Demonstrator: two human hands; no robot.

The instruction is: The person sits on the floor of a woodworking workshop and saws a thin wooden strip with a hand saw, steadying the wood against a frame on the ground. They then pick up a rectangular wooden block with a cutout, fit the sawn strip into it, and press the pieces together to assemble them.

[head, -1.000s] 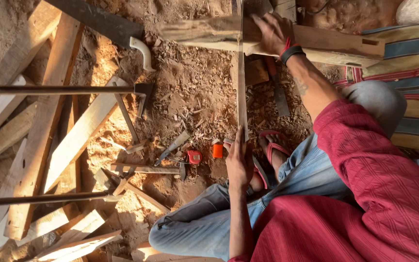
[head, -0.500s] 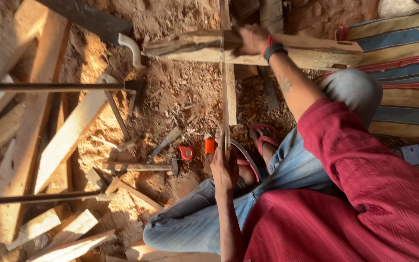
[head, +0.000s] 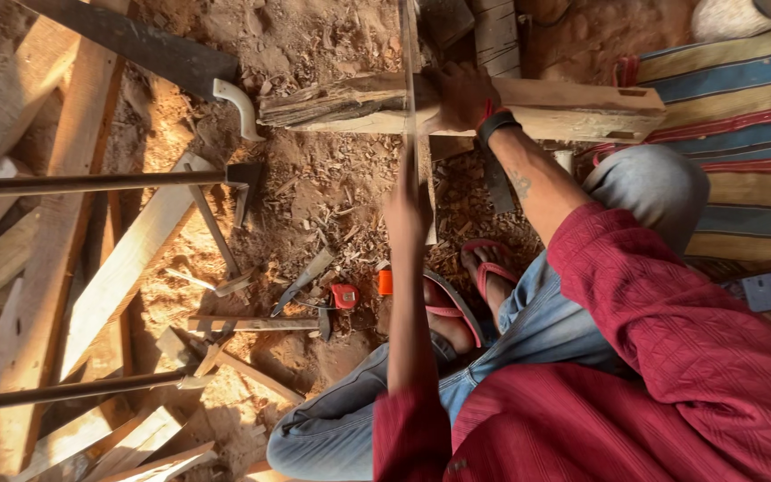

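The right hand (head: 464, 96) is clamped on a thin wooden slat (head: 410, 107) lying across a rough log (head: 350, 103). The blurred left hand (head: 406, 207) grips the slat's near end above the sawdust-strewn ground (head: 314, 187).

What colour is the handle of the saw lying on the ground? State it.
White, or off-white: the curved saw handle at the end of the dark blade, seen in the head view.

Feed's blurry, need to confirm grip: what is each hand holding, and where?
Left hand grips the thin wooden strip at its near end; right hand grips it higher, where it crosses the log.
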